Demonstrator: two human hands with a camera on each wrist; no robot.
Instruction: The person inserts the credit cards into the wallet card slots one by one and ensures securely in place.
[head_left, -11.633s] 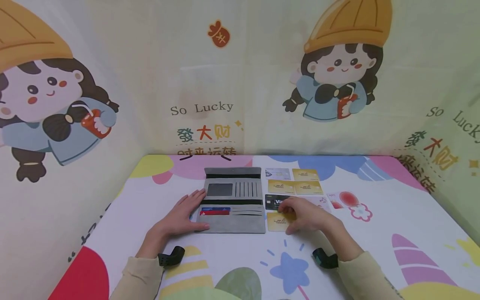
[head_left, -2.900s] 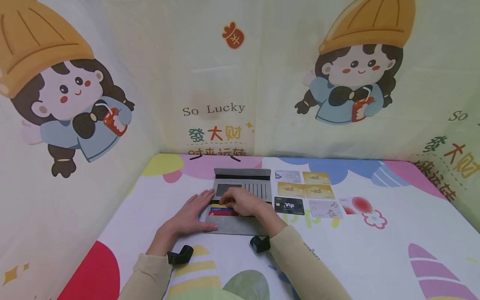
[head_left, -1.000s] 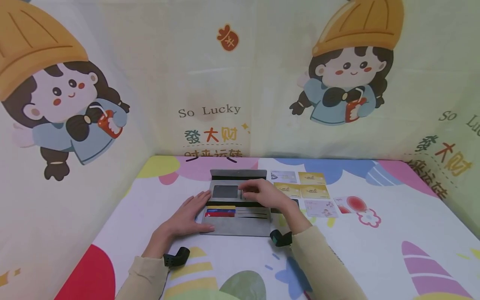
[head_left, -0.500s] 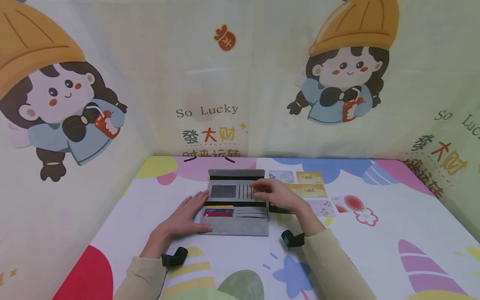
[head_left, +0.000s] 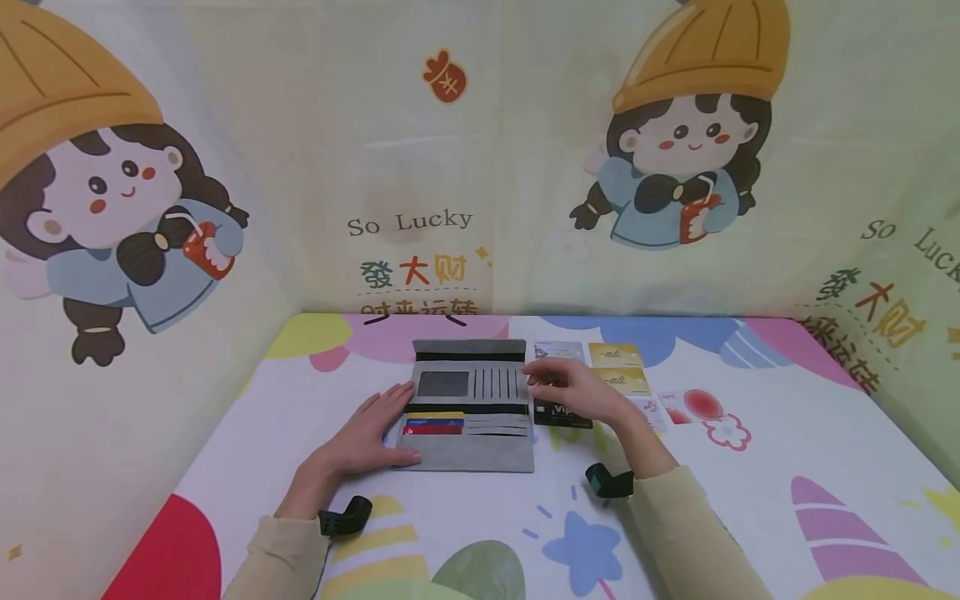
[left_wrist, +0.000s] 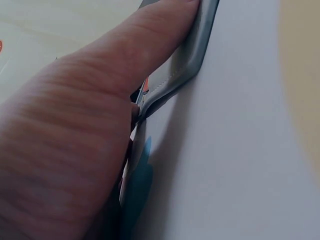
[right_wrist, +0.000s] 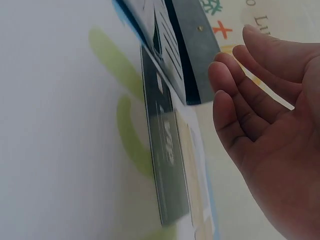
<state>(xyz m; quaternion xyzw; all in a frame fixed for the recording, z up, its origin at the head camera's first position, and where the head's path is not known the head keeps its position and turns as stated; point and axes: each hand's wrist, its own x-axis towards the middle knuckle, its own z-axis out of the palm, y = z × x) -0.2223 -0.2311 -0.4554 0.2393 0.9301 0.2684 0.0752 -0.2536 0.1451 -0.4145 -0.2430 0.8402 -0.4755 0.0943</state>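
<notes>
A grey long wallet (head_left: 465,455) lies unfolded on the table. Gold, blue and red cards (head_left: 433,430) show stacked in its lower left slots. My left hand (head_left: 360,433) rests along the wallet's left side, fingers extended and thumb on the lower edge; the left wrist view shows the thumb (left_wrist: 155,37) on the wallet's edge. Just past the right edge, over the loose cards, hovers my right hand (head_left: 581,390), fingers loosely bent with nothing between them. Below it a black VIP card (head_left: 566,416) is partly covered. In the right wrist view the hand (right_wrist: 265,110) appears empty.
Loose cards lie right of the wallet: a silver card (head_left: 555,350), gold cards (head_left: 615,355), a pale pink card (head_left: 649,410) and a red-and-white card (head_left: 686,407). A printed cloth (head_left: 480,550) covers the table, and a patterned backdrop (head_left: 525,267) stands behind.
A gold card from the table's bottom row now sits in the wallet above the blue and red ones. My right hand has drawn rightward off the wallet; my left hand stays in place.
</notes>
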